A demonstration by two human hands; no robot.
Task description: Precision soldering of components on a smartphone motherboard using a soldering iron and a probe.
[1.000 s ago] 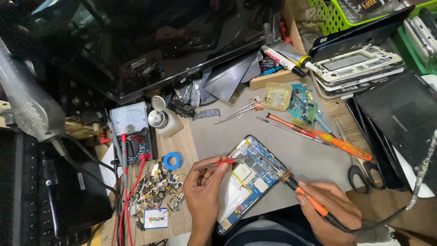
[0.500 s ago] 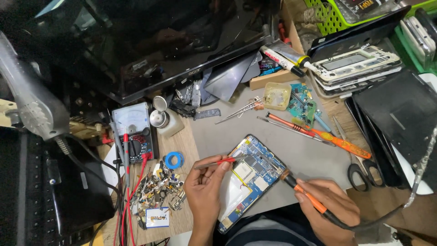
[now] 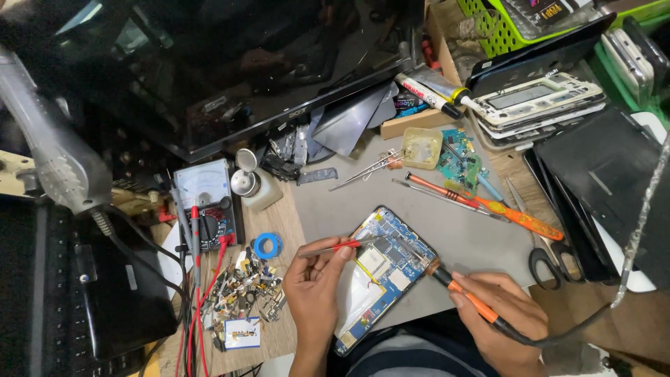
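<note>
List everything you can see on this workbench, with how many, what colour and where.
Opened tablet: one, blue board, front centre on grey mat.
Tweezers: one, red-gripped, in left hand.
Soldering iron: one, orange and black, in right hand.
Multimeter: one, grey-black, left.
Solder coil: one, blue, left of tablet.
Screwdriver: one, orange, right.
Scissors: one, black-handled, right.
Monitor: one, black, behind.
Left hand: holding tweezers.
Right hand: gripping iron.

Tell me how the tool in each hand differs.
The soldering iron in the right hand is thick, orange-handled and trails a cable; the tweezers in the left hand are thin, metal with red, and uncabled. The iron slants, the tweezers lie nearly level. Both point at the opened tablet's circuit board.
</note>
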